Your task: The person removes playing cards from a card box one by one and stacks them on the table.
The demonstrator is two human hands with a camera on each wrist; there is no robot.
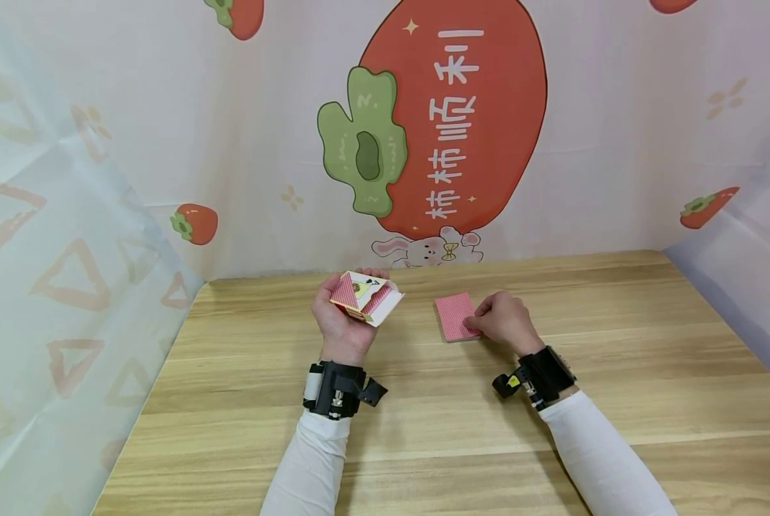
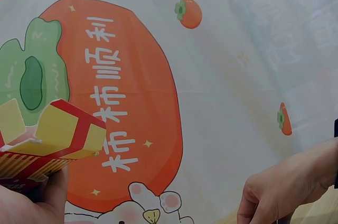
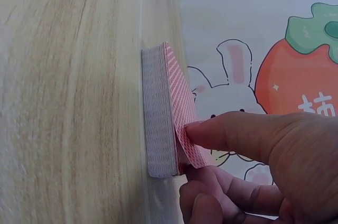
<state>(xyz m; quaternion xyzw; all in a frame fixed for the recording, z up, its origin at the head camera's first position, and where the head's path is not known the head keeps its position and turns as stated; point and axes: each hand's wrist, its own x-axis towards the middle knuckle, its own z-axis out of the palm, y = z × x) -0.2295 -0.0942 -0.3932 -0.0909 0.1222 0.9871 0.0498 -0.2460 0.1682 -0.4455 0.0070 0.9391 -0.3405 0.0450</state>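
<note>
My left hand (image 1: pixel 341 331) holds a red-and-white playing card box (image 1: pixel 362 292) above the table, palm up. The box's end flaps stand open in the left wrist view, where the box (image 2: pixel 63 135) shows red and yellow sides. Face down on the wood lies a deck of playing cards (image 1: pixel 452 315) with a pink patterned back. At its near right corner, my right hand (image 1: pixel 506 321) pinches the top card (image 3: pixel 182 102) between thumb and fingers. That corner is bent up from the deck (image 3: pixel 158 123), while the card's far end still touches it.
The wooden table (image 1: pixel 436 430) extends around both arms. Behind it hangs a printed cloth (image 1: pixel 591 179) with a large persimmon and a rabbit. Another cloth (image 1: pixel 69 287) borders the left side. Each wrist wears a black camera band (image 1: pixel 336 389).
</note>
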